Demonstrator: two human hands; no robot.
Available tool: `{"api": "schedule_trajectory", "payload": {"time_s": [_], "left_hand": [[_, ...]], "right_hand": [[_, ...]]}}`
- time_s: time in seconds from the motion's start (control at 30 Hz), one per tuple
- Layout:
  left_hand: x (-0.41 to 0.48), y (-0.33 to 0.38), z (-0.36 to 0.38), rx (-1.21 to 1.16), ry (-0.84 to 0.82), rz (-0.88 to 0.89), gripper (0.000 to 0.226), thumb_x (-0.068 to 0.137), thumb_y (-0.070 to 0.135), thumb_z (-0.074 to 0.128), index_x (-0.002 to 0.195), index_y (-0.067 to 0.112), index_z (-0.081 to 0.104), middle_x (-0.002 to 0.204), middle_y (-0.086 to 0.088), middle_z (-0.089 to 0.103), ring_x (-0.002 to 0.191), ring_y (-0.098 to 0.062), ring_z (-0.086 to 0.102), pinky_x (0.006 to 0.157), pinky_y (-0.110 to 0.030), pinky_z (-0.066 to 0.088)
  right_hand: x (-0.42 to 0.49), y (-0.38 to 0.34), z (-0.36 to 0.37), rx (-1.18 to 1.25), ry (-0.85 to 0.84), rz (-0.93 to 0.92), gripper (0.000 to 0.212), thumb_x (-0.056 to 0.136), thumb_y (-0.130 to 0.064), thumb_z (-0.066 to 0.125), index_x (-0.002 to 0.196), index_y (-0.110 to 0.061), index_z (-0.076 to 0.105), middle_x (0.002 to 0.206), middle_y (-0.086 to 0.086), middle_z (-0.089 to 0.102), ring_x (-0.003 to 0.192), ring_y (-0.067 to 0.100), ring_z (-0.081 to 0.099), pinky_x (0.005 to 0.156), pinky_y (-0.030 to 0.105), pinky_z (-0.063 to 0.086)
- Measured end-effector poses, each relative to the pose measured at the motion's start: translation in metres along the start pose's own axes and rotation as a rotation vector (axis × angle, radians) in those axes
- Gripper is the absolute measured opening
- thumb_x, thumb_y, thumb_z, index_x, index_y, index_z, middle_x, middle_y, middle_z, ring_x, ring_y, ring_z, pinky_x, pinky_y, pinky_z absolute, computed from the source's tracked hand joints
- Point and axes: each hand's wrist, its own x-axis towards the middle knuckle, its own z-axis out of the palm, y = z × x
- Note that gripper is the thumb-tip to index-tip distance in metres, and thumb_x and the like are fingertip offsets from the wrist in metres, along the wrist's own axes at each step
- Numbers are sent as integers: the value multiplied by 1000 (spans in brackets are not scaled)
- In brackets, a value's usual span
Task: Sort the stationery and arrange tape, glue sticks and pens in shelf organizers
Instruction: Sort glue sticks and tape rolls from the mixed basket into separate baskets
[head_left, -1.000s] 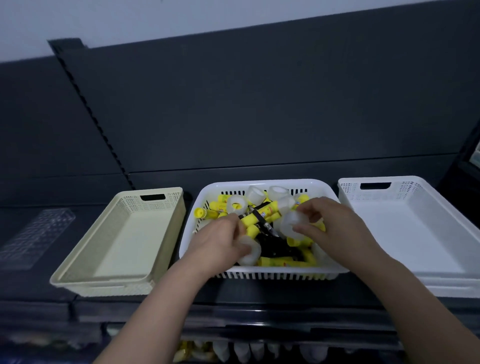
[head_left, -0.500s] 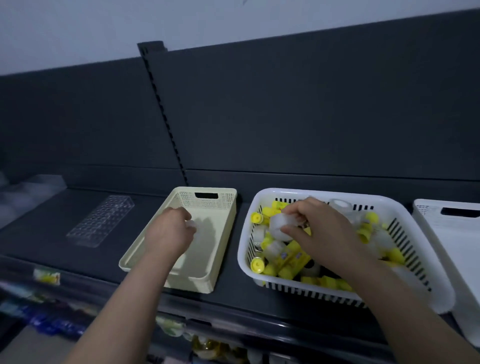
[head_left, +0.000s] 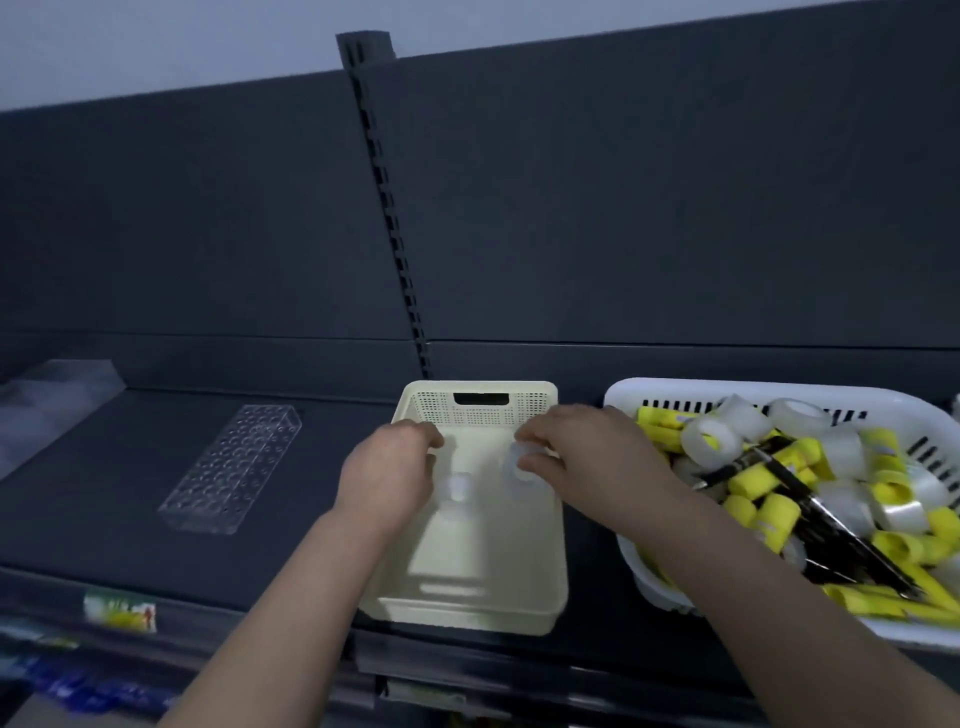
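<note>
Over the cream plastic tray (head_left: 470, 564) the right hand (head_left: 587, 457) pinches a clear tape roll (head_left: 519, 475); the left hand (head_left: 387, 473) hangs released. Looks light, slick: grip its rim.

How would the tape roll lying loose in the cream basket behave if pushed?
The tape roll looks like a small clear ring, so probably light. Being round, it may roll on edge. Blur hides how it lies.

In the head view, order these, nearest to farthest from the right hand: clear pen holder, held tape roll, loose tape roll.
1. Held tape roll, pinched by the right hand.
2. Loose tape roll, in the cream basket, further left.
3. Clear pen holder, far left on the shelf.
</note>
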Motion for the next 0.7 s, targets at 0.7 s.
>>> {"api": "schedule_trajectory", "payload": {"time_s": [0.7], "left_hand": [[4,77,-6,-243,-29,295,22,92,32,55,111,32,64,111,16,65,103,-9,58,85,-32,49]], "right_hand": [[-74,51,-44,-166,258,393,19,87,-26,61,102,-32,69,94,-9,70,92,20,63,64,31,45]]}}
